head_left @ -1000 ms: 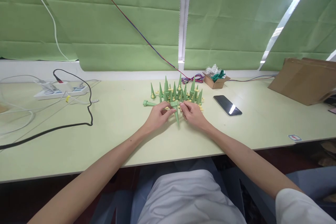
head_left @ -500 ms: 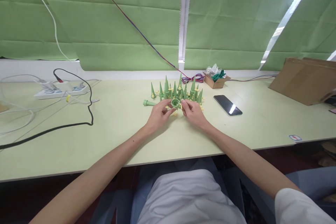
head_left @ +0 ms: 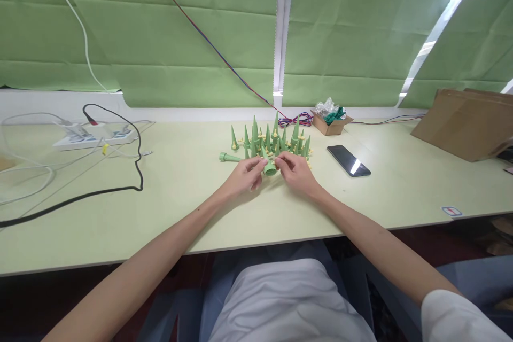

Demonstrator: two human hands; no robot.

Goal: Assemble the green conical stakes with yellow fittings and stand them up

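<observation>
A green plastic watering spike is held over the table, its round open end turned down toward me. My left hand is closed on it from the left, thumb and forefinger on its body. From the right, my right hand pinches at its side, where a small yellow valve partly shows between the fingertips. Just behind my hands stand several similar green spikes with points up, many with yellow valves. One more spike lies on its side left of the group.
A black phone lies to the right on the table. Behind it is a small cardboard box with plastic and green material. Flat cardboard leans far right. A power strip and cables occupy the left.
The held spike has tipped over: its open end faced up before and now points down toward me. My left fingers have shifted around its body; the right hand stays nearly in place.
</observation>
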